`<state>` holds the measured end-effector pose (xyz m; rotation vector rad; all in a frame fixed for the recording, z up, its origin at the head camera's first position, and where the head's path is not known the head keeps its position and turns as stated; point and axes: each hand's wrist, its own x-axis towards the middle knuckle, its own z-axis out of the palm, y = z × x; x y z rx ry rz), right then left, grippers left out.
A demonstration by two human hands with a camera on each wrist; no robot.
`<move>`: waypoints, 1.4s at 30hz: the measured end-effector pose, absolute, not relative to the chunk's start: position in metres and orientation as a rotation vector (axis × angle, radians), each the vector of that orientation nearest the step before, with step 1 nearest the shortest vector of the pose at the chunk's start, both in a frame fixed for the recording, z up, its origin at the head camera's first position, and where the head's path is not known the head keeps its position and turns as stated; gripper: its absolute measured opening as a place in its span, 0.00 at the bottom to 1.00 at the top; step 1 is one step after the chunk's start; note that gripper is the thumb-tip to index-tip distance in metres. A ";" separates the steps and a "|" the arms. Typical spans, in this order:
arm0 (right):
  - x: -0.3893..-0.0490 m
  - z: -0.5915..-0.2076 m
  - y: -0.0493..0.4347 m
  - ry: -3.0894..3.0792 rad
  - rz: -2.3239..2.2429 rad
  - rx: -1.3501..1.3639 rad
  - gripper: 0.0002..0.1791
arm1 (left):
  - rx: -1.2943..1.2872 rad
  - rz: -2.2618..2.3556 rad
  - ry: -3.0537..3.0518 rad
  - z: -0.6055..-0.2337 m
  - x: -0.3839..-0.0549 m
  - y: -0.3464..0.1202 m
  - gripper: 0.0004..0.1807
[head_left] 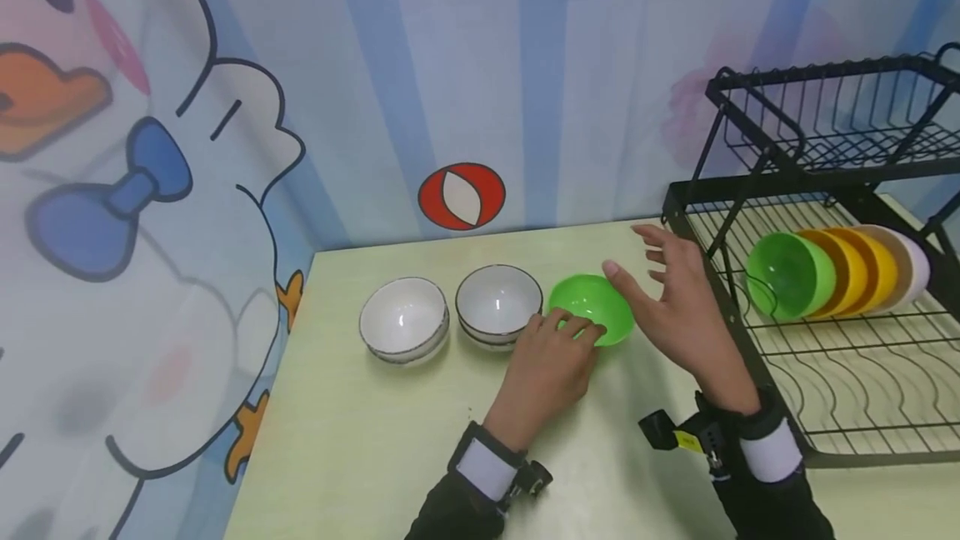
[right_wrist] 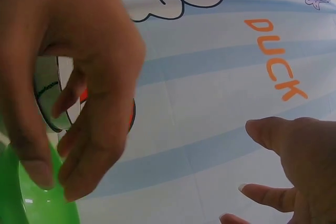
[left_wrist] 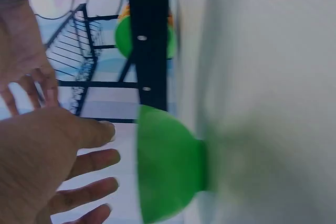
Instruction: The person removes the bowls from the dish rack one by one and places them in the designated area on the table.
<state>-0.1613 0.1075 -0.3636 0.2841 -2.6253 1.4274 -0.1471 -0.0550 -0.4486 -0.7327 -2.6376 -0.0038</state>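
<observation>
Green and shiny, one small bowl [head_left: 596, 298] sits on the counter [head_left: 322, 457], just right of two piles of white bowls [head_left: 403, 319]. The left grip [head_left: 551, 373] hangs just over it, with loose fingers apart and a little gap. The right grip [head_left: 678, 315] is beside it, thumb and fingers wide apart. Farther right, a black rack [head_left: 877, 459] holds more bowls [head_left: 877, 265].
</observation>
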 end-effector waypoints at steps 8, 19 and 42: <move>-0.162 -0.366 0.109 -2.625 1.401 0.311 0.35 | -0.727 0.073 -2.581 -0.424 -0.137 -0.055 0.16; -0.167 -0.371 0.120 -2.652 1.332 0.254 0.34 | -0.781 0.058 -2.510 -0.412 -0.128 -0.047 0.16; -0.183 -0.374 0.177 -2.661 1.173 -0.062 0.36 | -0.825 -0.082 -2.471 -0.405 -0.118 -0.045 0.16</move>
